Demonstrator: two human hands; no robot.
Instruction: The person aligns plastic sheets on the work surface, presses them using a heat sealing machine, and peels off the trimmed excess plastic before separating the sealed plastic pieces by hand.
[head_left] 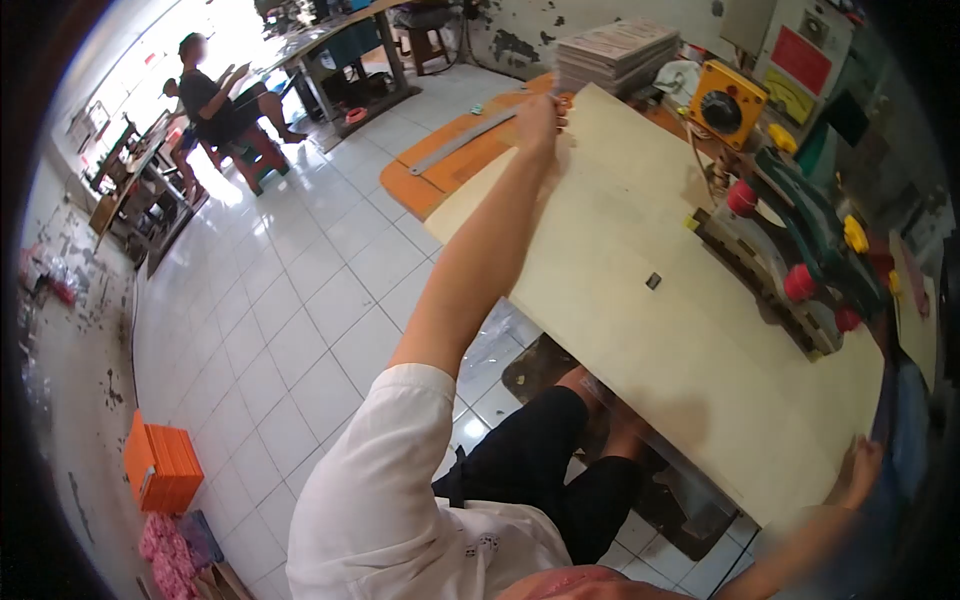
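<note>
A large cream-coloured sheet [600, 240] lies across the work table in front of me. My left arm is stretched far forward, and my left hand [540, 125] is closed at the sheet's far left edge, fingers partly hidden. At the near right end, my right hand [862, 470] is closed on the sheet's edge; the forearm there is blurred. A small dark piece [653, 281] rests on the sheet. Beside my left hand a metal ruler [465, 140] lies on an orange board [425, 180].
A machine with a dark green arm [820, 215], red knobs [741, 198] and a metal bar [765, 290] stands over the sheet's right side. Behind it are a yellow dial box [727, 103] and stacked sheets [615, 55]. Two people sit at the far left. Orange boxes [165, 465] stand on the tiles.
</note>
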